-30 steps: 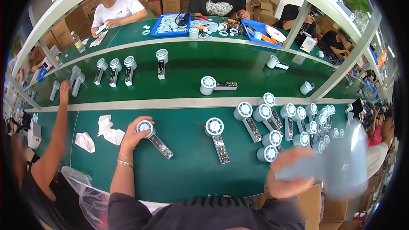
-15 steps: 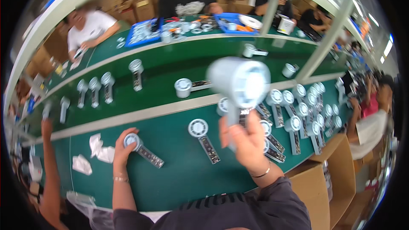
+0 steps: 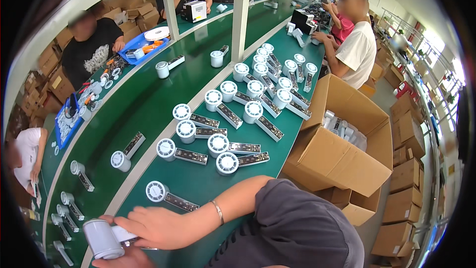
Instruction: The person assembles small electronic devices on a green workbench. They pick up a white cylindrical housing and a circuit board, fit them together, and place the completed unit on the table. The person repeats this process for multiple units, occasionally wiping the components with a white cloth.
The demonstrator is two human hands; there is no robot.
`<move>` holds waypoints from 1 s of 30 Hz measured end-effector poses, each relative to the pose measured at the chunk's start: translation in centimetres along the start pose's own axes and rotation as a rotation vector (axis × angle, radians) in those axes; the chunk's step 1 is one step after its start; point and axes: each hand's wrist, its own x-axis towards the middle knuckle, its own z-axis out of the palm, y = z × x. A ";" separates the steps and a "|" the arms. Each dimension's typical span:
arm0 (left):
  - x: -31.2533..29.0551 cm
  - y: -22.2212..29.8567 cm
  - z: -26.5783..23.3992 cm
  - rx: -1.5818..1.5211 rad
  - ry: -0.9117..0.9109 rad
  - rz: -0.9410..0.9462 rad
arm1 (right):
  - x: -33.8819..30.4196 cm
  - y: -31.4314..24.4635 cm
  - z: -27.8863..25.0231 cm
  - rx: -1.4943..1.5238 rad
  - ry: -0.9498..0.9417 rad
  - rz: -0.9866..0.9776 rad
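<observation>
At the lower left, a pale grey handheld fan (image 3: 101, 238) with a round, drum-shaped head is between my two hands. My right hand (image 3: 161, 227) reaches across from the right, its fingers closed over the fan's handle. Beneath the fan's head, my left hand (image 3: 126, 259) supports it; that hand is partly cut off by the lower edge. Just beyond my right wrist lies another fan (image 3: 157, 191), its handle open and a dark circuit board showing. A strip of circuit board shows beside my hands, mostly hidden.
Several similar fans (image 3: 227, 163) lie grouped on the green table (image 3: 267, 166). More sit on the green conveyor belt (image 3: 163, 99) beyond a pale rail. An open cardboard box (image 3: 342, 154) stands right of the table. Co-workers sit across the belt and at the far right.
The view has swung to the right. My right hand has lowered from its raised position with a fan, and both hands are now together on one fan at the lower left.
</observation>
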 end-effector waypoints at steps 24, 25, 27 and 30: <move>1.4 -2.4 -0.9 -0.314 0.073 -0.207 | 3.4 1.0 -0.6 0.151 0.295 -0.107; 1.5 -2.5 -1.2 -0.360 0.076 -0.241 | 2.5 1.5 -0.7 0.236 0.120 0.057; 2.0 -3.1 -2.2 -0.463 0.107 -0.309 | 1.3 2.1 -0.6 0.330 0.018 0.208; 4.1 -5.9 -4.2 0.070 0.318 -0.470 | 0.1 3.1 -2.4 0.334 -0.156 0.544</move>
